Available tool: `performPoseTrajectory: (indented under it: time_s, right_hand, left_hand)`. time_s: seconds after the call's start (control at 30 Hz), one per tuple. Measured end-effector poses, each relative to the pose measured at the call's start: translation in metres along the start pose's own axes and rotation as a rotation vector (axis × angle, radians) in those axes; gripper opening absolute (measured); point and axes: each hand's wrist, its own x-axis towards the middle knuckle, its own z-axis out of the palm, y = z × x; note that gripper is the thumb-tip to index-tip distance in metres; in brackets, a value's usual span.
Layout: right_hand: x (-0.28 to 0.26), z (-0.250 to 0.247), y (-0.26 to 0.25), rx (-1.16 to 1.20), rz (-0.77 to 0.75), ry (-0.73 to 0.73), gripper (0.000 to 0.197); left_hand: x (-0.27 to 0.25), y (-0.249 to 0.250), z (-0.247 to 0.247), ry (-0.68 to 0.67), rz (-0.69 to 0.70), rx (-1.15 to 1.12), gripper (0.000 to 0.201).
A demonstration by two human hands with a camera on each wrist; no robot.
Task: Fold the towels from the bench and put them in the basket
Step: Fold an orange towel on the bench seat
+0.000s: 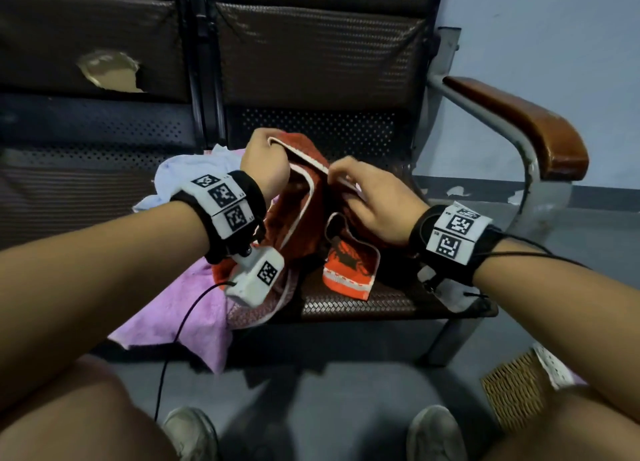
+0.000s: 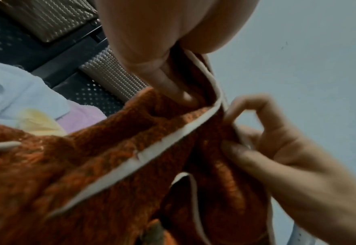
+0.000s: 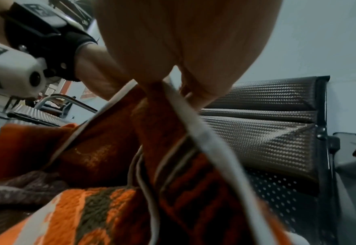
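An orange towel (image 1: 304,214) with a white hem hangs bunched above the bench seat (image 1: 363,303), its patterned lower end resting on the seat. My left hand (image 1: 265,162) grips the towel's top edge, fingers curled round the hem (image 2: 172,86). My right hand (image 1: 363,197) pinches the white hem a little to the right, seen also in the left wrist view as my right hand (image 2: 256,132). In the right wrist view the orange towel (image 3: 114,207) fills the lower frame under my right hand (image 3: 183,49). A woven basket (image 1: 516,391) sits on the floor at the lower right.
A pink towel (image 1: 180,315) drapes over the seat's front edge at left, and a pale blue towel (image 1: 187,180) lies behind it. A brown armrest (image 1: 519,124) juts out on the right. My knees and shoes fill the bottom of the head view.
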Motion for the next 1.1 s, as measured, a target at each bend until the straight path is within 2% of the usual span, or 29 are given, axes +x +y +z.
performPoseTrajectory:
  time_s: [0.1,0.2,0.3,0.37,0.43,0.53,0.6,0.67,0.73,0.77,0.83,0.9,0.93,1.0,1.1]
  right_hand:
    - [0.000,-0.001,-0.003,-0.115,0.024,-0.091,0.037]
    - [0.001,0.006,-0.013,-0.082,0.216,-0.090,0.025]
    - [0.008,0.019,-0.025,0.096,0.414,-0.085,0.050]
    - [0.016,0.024,-0.026,0.155,0.467,-0.051,0.053]
    - [0.021,0.024,-0.023,0.186,0.535,-0.036,0.050]
    - [0.023,0.023,-0.016,0.279,0.602,0.000,0.035]
    - [0.024,0.021,-0.009,0.337,0.594,0.103,0.025]
    - [0.025,0.015,-0.006,0.360,0.550,0.215,0.026]
    - [0.022,0.008,-0.004,0.231,0.443,0.251,0.024]
    - [0.020,0.005,0.000,0.099,0.372,0.212,0.019]
    - [0.010,0.002,0.007,-0.130,0.310,-0.019,0.013]
    - [0.000,0.003,0.016,-0.237,0.348,-0.295,0.031]
    - [-0.003,0.004,0.019,-0.236,0.374,-0.352,0.038]
    - [-0.009,0.003,0.026,-0.212,0.388,-0.291,0.038]
    - [-0.011,-0.007,0.033,-0.076,0.428,-0.074,0.031]
  left_hand:
    - [-0.002,0.009,0.001,0.006,-0.005,-0.183,0.048]
    - [-0.009,0.018,0.004,-0.061,0.018,-0.249,0.041]
    - [-0.017,0.019,0.012,-0.164,-0.009,-0.300,0.034]
    - [-0.021,0.019,0.018,-0.207,-0.006,-0.304,0.031]
    - [-0.020,0.020,0.019,-0.187,0.003,-0.318,0.029]
    - [-0.009,0.014,0.005,-0.052,0.038,-0.294,0.032]
    - [0.001,0.005,-0.007,0.043,0.077,-0.177,0.037]
    - [0.007,-0.001,-0.015,0.082,0.102,-0.117,0.042]
    - [0.010,-0.001,-0.019,0.118,0.117,-0.124,0.045]
    - [0.012,0.001,-0.021,0.140,0.119,-0.136,0.046]
    - [0.015,0.004,-0.024,0.174,0.124,-0.157,0.047]
    - [0.018,0.002,-0.030,0.195,0.135,-0.145,0.048]
    - [0.018,0.000,-0.033,0.194,0.137,-0.135,0.049]
    - [0.019,-0.007,-0.038,0.178,0.122,-0.126,0.050]
    - [0.021,-0.015,-0.048,0.156,0.095,-0.096,0.047]
